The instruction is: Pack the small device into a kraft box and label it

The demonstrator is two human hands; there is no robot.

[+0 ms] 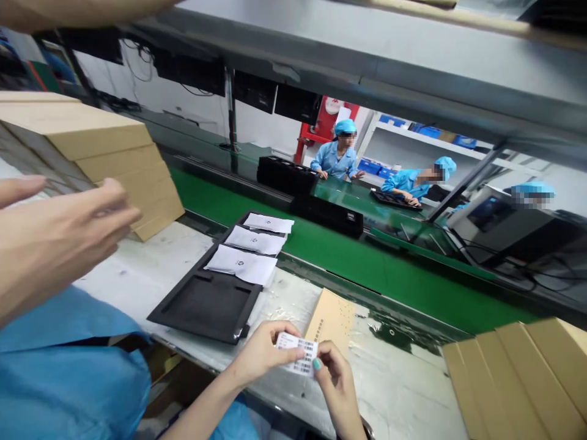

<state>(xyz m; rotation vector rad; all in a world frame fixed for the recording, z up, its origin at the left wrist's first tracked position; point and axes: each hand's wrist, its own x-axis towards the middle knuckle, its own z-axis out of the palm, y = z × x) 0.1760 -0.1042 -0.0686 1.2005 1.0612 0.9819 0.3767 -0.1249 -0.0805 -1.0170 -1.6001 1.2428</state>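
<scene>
A small white barcode label (296,354) is held between my two hands above the front of the bench. My left hand (259,357) pinches its left side, thumb across the printed face. At the label's right edge, my right hand (338,384) grips with thumb and fingertips. Just behind the label lies a tan paper envelope or flat box (332,315) with printed text. Left of my hands is a black tray (208,305). Several white packets (241,264) with a small printed mark lie across its far part.
Close on the left is another person's hand (59,235), with a blue garment (68,366) below it. Cardboard boxes (114,146) are stacked at left, and more boxes (518,373) stand at right. A green conveyor belt (389,299) runs behind the bench, under an overhead shelf (367,55).
</scene>
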